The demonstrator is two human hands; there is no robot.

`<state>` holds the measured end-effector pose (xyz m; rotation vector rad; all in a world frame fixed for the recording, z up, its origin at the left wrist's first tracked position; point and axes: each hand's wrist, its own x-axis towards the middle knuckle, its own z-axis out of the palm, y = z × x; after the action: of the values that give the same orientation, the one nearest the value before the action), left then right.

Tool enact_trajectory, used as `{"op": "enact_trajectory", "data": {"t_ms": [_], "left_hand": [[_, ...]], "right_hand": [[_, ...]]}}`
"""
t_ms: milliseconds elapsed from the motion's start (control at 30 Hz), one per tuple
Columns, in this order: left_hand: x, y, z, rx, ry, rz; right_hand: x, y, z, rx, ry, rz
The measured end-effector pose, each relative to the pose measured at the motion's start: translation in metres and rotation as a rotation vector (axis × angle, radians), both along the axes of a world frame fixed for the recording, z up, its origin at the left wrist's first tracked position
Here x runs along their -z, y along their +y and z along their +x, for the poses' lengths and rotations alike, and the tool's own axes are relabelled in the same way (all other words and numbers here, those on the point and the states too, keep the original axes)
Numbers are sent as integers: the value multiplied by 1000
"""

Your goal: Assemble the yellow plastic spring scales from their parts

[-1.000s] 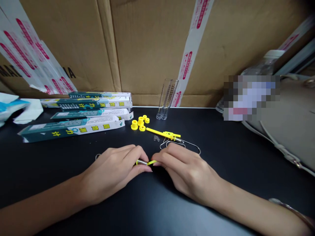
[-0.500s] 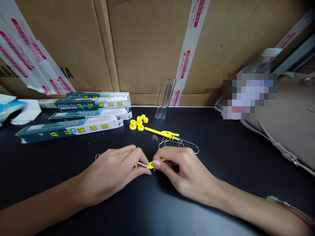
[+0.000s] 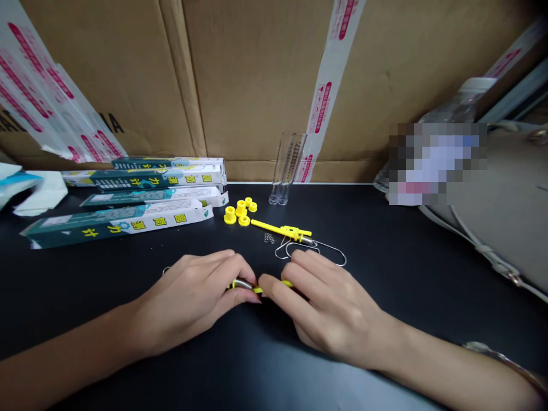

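My left hand (image 3: 190,305) is closed, with thumb and fingers pinching a small metal spring (image 3: 243,283) that has a yellow end at its left. Against the spring's right end sits a thin yellow plastic rod (image 3: 286,283), gripped by my right hand (image 3: 331,308), whose fingers now curl over it and hide much of it. A wire loop (image 3: 166,270) shows behind my left hand. Just beyond my hands lie a second yellow rod (image 3: 278,228) with a spring, bent wire hooks (image 3: 336,251) and several tiny metal pieces (image 3: 269,238).
Several yellow plastic caps (image 3: 230,215) stand farther back on the black table (image 3: 240,359). Behind them are two upright clear tubes (image 3: 280,177). Printed boxes (image 3: 124,224) lie at left. A plastic bottle (image 3: 466,105) and a beige bag (image 3: 509,211) are at right, before a cardboard wall (image 3: 252,80).
My right hand has rolled over, with its fingers now covering the thumb and the yellow rod's joint. My left hand keeps its pinch on the spring, shifted slightly left.
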<state>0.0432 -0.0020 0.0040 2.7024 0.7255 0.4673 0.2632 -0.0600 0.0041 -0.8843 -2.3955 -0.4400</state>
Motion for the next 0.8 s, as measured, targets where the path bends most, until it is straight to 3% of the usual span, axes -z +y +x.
{"op": "enact_trajectory", "data": {"t_ms": [133, 333, 467, 800], "left_hand": [[1, -2, 0, -7, 5, 29], [1, -4, 1, 36, 59, 46], [1, -4, 1, 33, 54, 78], [1, -5, 0, 15, 52, 17]], "right_hand": [[-3, -2, -1, 21, 30, -134], [-6, -2, 2, 41, 240, -692], [-9, 1, 3, 60, 352, -932], [-8, 0, 4, 110, 399, -1028]]}}
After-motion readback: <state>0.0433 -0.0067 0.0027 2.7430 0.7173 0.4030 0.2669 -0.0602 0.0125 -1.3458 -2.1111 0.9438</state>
